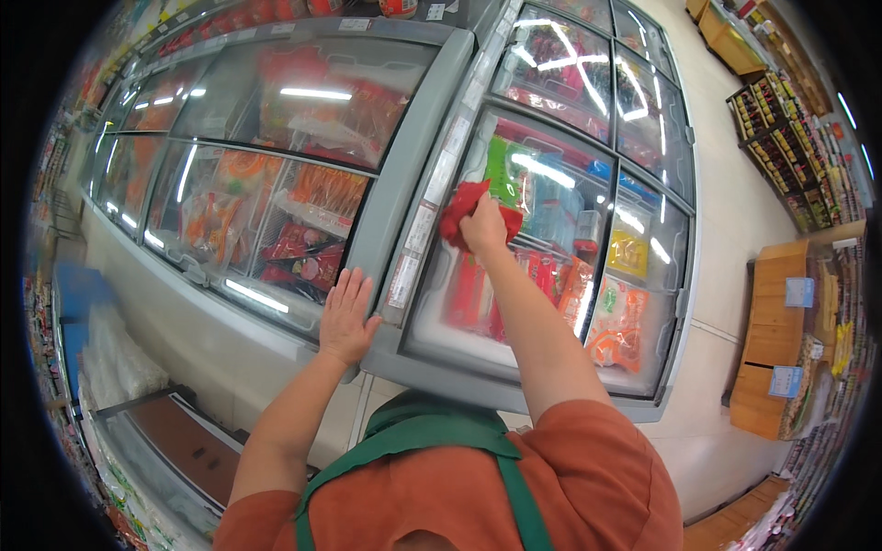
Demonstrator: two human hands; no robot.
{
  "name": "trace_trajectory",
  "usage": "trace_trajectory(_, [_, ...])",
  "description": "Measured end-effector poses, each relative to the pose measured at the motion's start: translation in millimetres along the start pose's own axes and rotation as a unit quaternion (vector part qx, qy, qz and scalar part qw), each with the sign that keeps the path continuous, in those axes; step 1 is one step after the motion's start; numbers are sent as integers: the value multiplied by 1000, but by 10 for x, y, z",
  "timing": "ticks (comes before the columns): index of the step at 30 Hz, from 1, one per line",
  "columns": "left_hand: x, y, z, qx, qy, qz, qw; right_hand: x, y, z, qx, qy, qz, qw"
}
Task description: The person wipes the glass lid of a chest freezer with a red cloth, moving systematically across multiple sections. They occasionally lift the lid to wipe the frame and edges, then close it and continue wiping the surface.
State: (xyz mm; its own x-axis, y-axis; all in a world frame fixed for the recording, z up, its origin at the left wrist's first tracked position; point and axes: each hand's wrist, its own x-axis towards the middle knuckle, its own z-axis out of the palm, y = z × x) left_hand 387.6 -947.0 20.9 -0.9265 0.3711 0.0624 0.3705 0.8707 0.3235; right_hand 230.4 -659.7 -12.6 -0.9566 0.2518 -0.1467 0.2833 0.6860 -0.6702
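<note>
My right hand (484,224) grips a bunched red cloth (463,210) against the sliding glass lid (431,313) of the right chest freezer (448,375). Beneath the glass lie a green bag (501,169), red packets (475,289) and a white-and-orange bag (619,324). My left hand (348,320) rests flat, fingers spread, on the grey edge of the left chest freezer (403,165), near its front corner. It holds nothing. Under that freezer's glass are orange packs (327,186) and dark red packs (300,241).
Price labels (419,224) line the rim between the freezers. A wooden display bin (775,337) and a rack of jars (778,131) stand to the right across the tiled floor (716,303). At lower left is a counter with a brown top (182,441), beside stacked clear plastic (120,358).
</note>
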Motion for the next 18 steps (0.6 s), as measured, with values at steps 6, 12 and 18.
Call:
trace_trajectory(6, [7, -30, 39, -3, 20, 18, 1000, 114, 56, 17, 13, 7, -35, 999])
trace_trajectory(12, [11, 25, -4, -8, 4, 15, 1000, 351, -41, -132, 5, -6, 2, 1000])
trace_trajectory(18, [-27, 44, -30, 3, -6, 5, 1000, 112, -5, -103, -15, -86, -3, 996])
